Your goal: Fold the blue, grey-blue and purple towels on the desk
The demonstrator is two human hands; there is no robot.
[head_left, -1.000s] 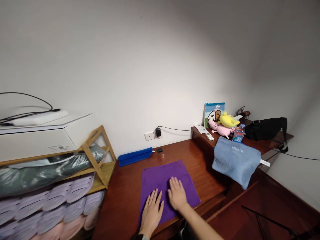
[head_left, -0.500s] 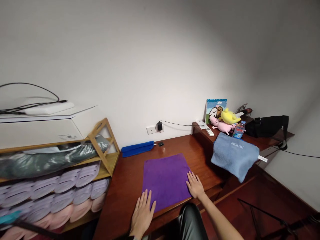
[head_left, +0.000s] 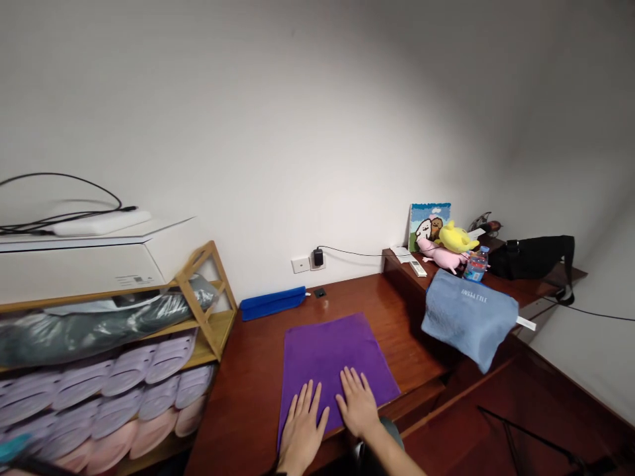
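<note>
A purple cloth (head_left: 322,350) lies spread flat on the reddish-brown wooden desk (head_left: 248,383). My left hand (head_left: 302,423) rests palm down on its near left part, fingers stretched out. Flat on the near middle of the cloth is my right hand (head_left: 358,403), its fingers a little apart. Neither hand grips anything. The cloth's near right corner shows beyond my right hand, while part of the near edge is hidden under my hands. Toward the wall lies a folded blue cloth (head_left: 272,303).
Left stands a wooden rack (head_left: 211,330) with several slippers (head_left: 171,354) and a white box (head_left: 74,264) on top. At right, a raised shelf bears plush toys (head_left: 446,254), a bottle (head_left: 476,263), a remote (head_left: 417,268) and a black bag (head_left: 530,256). A grey-blue cloth (head_left: 469,317) hangs over its edge.
My right hand has moved left from the cloth's right edge onto its near middle. My left hand has shifted slightly right onto the cloth. The near right corner now spreads further out.
</note>
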